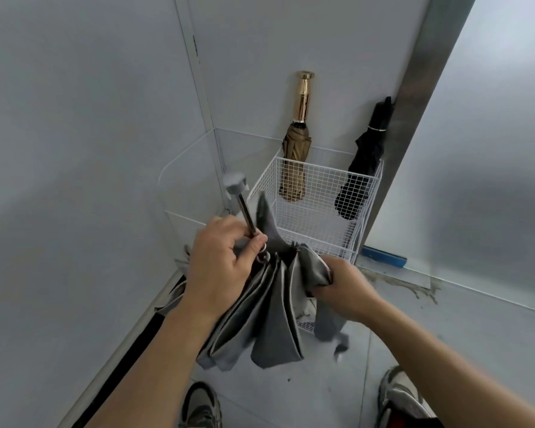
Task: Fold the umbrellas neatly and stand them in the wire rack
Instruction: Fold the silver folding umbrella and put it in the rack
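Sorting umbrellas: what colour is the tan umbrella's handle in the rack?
Shiny gold handle, seen in head view.

umbrellas: 3 (grey [275,304], gold [295,156], black [362,168]) | rack [322,230]: 1 | hands: 2 (left [217,264], right [343,288]) | shoes [203,407]: 2

Gripping the metal shaft of a loose grey umbrella [269,319] in the left hand [220,261], knobbed end pointing up. Pinching a fold of its hanging canopy with the right hand [343,288]. Facing a white wire rack [322,193] holding a tan, gold-handled umbrella [295,149] far left and a black umbrella [365,162] far right, both handle-up.
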Available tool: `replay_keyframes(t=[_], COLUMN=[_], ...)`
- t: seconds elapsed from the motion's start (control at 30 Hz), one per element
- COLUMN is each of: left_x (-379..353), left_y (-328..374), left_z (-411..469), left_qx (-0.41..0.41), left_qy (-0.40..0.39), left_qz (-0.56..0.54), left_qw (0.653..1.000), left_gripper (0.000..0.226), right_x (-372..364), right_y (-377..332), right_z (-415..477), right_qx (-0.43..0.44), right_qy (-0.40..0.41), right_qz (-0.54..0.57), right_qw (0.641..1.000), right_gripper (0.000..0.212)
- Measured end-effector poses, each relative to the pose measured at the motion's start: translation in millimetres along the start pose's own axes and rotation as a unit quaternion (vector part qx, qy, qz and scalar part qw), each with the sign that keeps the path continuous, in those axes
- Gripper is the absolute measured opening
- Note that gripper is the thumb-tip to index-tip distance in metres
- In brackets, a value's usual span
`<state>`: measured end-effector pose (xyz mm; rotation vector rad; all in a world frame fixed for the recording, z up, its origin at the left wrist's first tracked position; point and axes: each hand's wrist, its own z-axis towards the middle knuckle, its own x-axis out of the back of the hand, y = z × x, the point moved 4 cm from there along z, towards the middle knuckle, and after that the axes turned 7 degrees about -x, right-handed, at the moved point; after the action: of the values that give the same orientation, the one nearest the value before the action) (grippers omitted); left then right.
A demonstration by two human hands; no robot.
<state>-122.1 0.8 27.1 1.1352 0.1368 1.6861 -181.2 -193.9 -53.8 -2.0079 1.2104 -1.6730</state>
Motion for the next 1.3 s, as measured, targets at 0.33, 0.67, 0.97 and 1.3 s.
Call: replay_keyframes(t=[0.33,0.67,0.97,1.3], left_x=[9,7,-6,-9], left_y=[-18,-38,-25,-19], left_z=[2,-5,-5,-6], left_qx=[-0.01,0.115,0.115,0.131], left_qy=[-0.037,-0.085,-0.026,0.092], left_qz=[0.059,-0.057,-0.232,-0.273], left_qw=[0.998,0.988,0.966,0.949], left_gripper=[0.027,0.004,0.042,0.044], right_x=[18,-17,-9,-12], right_y=[-32,-24,-17,-26], right_z=[-35,-20,-13,-16], right_qx=[0.237,0.131,-0.099,-0.016], right_qy=[0.224,-0.04,-0.14,-0.159], right_qz=[0.108,0.122,0.398,0.325], right_qw=[0.939,0.983,0.901,0.932], right_gripper=[0.012,0.015,0.025,0.011])
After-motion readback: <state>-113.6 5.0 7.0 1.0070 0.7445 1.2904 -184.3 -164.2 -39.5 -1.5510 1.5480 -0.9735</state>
